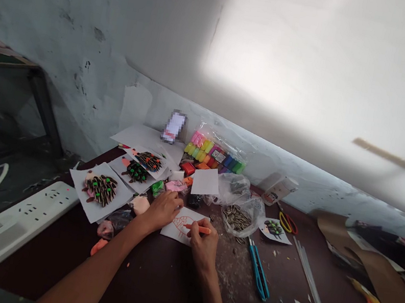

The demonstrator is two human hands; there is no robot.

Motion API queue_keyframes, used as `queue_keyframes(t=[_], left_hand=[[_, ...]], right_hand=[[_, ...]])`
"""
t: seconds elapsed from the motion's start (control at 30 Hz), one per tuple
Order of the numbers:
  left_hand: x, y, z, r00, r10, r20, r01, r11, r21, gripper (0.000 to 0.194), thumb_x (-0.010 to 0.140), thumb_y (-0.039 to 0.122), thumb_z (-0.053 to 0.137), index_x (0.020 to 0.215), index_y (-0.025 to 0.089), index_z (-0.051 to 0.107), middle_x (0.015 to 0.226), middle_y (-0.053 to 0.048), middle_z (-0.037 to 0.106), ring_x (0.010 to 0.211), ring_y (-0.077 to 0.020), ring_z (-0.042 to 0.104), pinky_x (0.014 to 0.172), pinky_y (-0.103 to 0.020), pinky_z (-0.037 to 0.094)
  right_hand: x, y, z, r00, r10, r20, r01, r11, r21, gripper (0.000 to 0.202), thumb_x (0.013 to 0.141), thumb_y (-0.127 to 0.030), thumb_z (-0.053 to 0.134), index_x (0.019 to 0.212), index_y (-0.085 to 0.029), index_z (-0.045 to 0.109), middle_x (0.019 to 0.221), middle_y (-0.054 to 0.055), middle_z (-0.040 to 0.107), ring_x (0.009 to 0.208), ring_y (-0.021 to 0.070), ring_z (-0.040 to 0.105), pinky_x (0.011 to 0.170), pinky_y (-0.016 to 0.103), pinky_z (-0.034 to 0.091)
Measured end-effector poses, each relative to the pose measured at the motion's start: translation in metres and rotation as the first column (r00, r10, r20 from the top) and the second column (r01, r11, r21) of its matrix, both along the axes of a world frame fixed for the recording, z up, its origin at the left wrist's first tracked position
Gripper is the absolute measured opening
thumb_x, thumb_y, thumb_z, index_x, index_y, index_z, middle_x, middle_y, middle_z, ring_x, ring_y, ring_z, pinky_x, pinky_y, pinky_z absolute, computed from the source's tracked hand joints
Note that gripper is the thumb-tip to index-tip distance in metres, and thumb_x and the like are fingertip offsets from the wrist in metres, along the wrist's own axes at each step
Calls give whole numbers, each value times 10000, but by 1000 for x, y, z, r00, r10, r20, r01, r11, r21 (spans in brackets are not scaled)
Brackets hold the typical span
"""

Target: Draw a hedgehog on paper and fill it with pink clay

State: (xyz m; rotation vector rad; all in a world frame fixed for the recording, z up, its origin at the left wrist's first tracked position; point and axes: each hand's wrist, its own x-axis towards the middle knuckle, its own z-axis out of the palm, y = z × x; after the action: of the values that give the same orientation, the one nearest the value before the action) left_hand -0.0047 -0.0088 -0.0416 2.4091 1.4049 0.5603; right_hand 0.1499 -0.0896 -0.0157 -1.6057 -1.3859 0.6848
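Observation:
A white sheet (pixel 168 231) lies on the dark table in front of me, bearing an orange line drawing of a rounded shape with scalloped marks inside. My right hand (pixel 204 245) is closed around an orange marker pen (pixel 202 229), its tip at the drawing. At the sheet's upper left edge rests my left hand (pixel 163 211), fingers stretched forward and slightly bent, holding nothing visible. Close to it are pink clay (pixel 176 186), green clay (pixel 158 188) and a peach lump (pixel 139 204). A blank white card (pixel 205 181) leans just beyond the drawing.
Finished-looking hedgehog pictures (pixel 101 190) with dark spiky shells lie left. A plastic bag of striped seeds (pixel 237 218), blue-handled tweezers-like tool (pixel 259 272), scissors (pixel 287 222) and clear sticks (pixel 314 294) lie right. Coloured clay packs (pixel 215 154) stand behind; a power strip (pixel 26 215) sits left.

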Motion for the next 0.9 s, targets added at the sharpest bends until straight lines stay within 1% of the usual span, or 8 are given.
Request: queue_keyframes(t=[0.17,0.4,0.57,0.7,0.9], left_hand=[[0,0,-1,1000,4,3,-4,1000,2,165,888,171,522,909,180,686,981,-86,627,1010,-241,562,885,-365,441],[0,1,-3,1000,1,8,-1,1000,-1,173,886,166,525,919,174,694,988,-93,629,1016,-247,564,889,-368,439],[0,1,-1,1000,5,6,-5,1000,-4,175,888,168,521,914,177,694,985,-91,631,1014,-246,564,891,-371,440],[-1,1,-2,1000,-5,9,5,1000,-2,168,887,173,526,916,178,692,983,-87,631,1013,-241,564,899,-366,439],[-1,2,-3,1000,-10,5,10,1000,3,160,877,173,531,910,179,687,977,-88,629,1014,-245,558,898,-371,441]], right_hand=[[-3,0,1,1000,19,22,-20,1000,20,235,782,-344,487,573,-235,492,571,41,673,522,165,600,523,243,406],[-7,-1,-1,998,59,6,-59,998,4,240,790,-374,492,594,-235,501,563,38,663,507,165,594,496,240,387],[-5,0,-5,997,30,73,-30,1000,1,254,790,-378,482,583,-232,491,558,41,656,517,162,590,508,240,383],[-5,0,-4,995,35,94,-34,999,-5,241,781,-346,480,570,-230,486,539,33,647,489,149,563,496,234,375],[-6,-1,2,998,55,-10,-55,998,-16,228,769,-330,486,567,-227,505,552,43,674,498,158,589,488,232,386]])
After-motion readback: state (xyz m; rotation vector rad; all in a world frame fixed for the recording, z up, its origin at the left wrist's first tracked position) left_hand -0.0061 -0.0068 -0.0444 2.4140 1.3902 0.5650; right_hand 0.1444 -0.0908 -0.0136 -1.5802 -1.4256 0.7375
